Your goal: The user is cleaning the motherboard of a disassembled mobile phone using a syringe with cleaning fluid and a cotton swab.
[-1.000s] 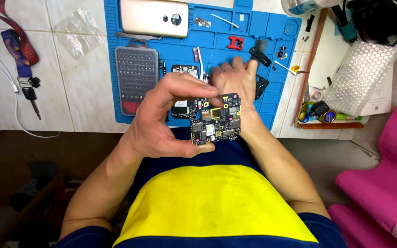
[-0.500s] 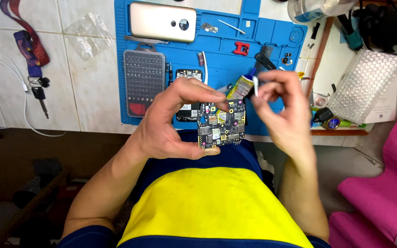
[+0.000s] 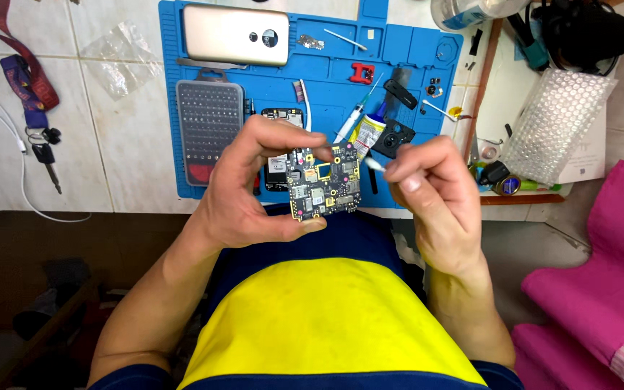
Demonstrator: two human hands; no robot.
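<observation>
So the left hand [image 3: 243, 191] pinches the small circuit board [image 3: 324, 182] by its top and bottom edges, held up over the lap, face to the camera. The right hand [image 3: 431, 191] sits just right of it, fingers pressed together on a thin white swab [image 3: 374, 165] whose tip points left at the board's upper right corner (near, not touching as far as I can tell). Behind, on the blue mat [image 3: 413, 61] on the bench: a gold phone [image 3: 236, 35] top left, a grey bit case [image 3: 209, 130] below it, a yellow-labelled tube [image 3: 367, 133] by a syringe [image 3: 355, 112].
</observation>
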